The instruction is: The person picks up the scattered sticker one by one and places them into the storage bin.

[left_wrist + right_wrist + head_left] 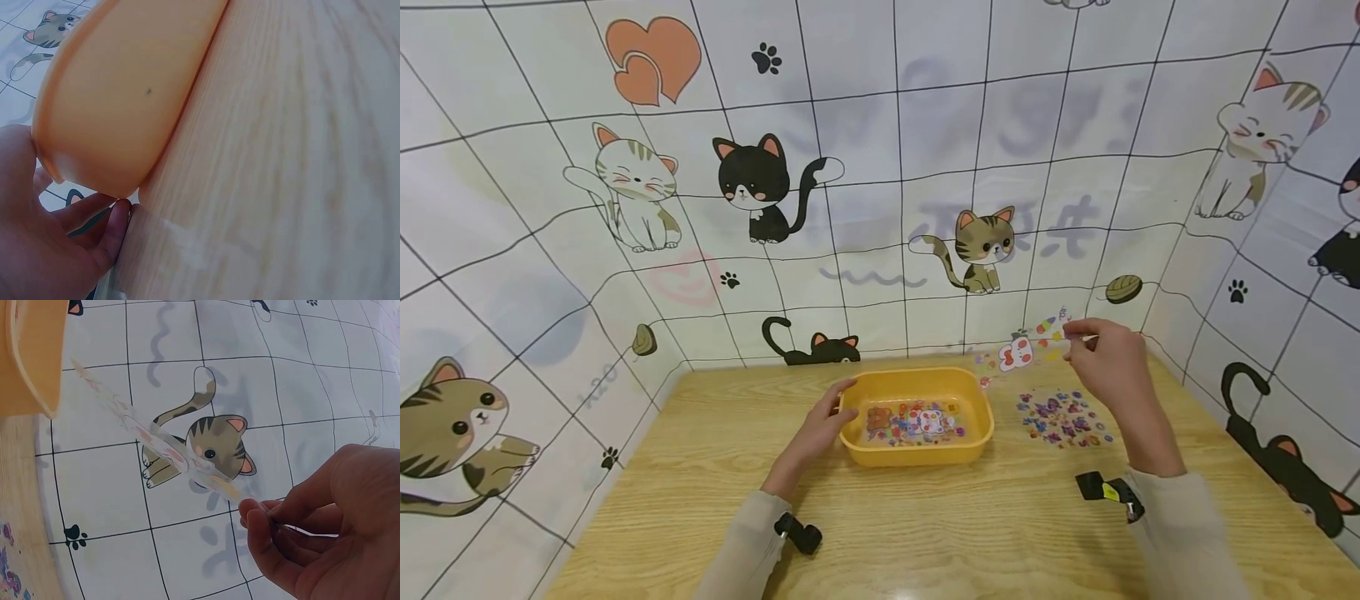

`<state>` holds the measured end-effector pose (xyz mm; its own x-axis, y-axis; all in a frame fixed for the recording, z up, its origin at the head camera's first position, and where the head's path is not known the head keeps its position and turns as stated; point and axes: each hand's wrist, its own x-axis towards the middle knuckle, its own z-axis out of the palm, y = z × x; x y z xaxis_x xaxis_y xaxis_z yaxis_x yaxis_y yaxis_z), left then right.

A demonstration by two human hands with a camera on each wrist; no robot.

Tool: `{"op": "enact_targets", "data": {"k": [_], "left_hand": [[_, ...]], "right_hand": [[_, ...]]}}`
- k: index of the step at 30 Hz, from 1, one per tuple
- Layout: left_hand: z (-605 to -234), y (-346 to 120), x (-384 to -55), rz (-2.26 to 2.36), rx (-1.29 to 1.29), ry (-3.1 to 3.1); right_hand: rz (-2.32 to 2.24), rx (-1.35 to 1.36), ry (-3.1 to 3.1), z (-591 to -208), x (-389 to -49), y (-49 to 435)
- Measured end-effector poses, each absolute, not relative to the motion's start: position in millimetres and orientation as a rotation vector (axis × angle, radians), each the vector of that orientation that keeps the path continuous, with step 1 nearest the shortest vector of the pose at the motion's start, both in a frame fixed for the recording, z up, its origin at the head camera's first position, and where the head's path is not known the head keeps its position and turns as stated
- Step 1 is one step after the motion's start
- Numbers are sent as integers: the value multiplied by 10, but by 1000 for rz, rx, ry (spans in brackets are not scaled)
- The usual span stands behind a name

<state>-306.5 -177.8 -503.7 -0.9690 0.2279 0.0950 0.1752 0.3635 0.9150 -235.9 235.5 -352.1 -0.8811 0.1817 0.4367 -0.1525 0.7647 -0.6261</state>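
My right hand is raised over the back right of the table. Between thumb and fingertips it pinches one end of a clear sticker sheet, printed with a strawberry figure and small colourful shapes. In the right wrist view the sheet slants edge-on away from the fingertips. The left hand holds the left end of a yellow plastic basin, thumb at the rim and other fingers along the outer wall. Colourful printed stickers lie inside the basin, among them a brown bear-like figure.
A patch of small purple and multicoloured stickers lies on the wood-grain table, right of the basin. Behind the table and along both sides hangs a white gridded sheet printed with cartoon cats. Black straps circle both sleeves.
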Motion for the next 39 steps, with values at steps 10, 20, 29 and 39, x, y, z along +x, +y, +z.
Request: {"op": "enact_targets", "data": {"k": [10,20,29,39], "left_hand": [[-4786,-1718,-2904,1691,368,2542],[-5048,-1795,-3070,1655,378,2562],[-5036,-1788,-3063,1647,376,2565],[-5045,-1791,-3066,1655,392,2572]], "right_hand": [[960,27,-2483,-3546,-2420,2208],[990,78,-2515,-3520,-2473,1942],[993,157,-2560,-3501,-2532,1645],[977,280,-2585,-3589,-2587,1288]]}}
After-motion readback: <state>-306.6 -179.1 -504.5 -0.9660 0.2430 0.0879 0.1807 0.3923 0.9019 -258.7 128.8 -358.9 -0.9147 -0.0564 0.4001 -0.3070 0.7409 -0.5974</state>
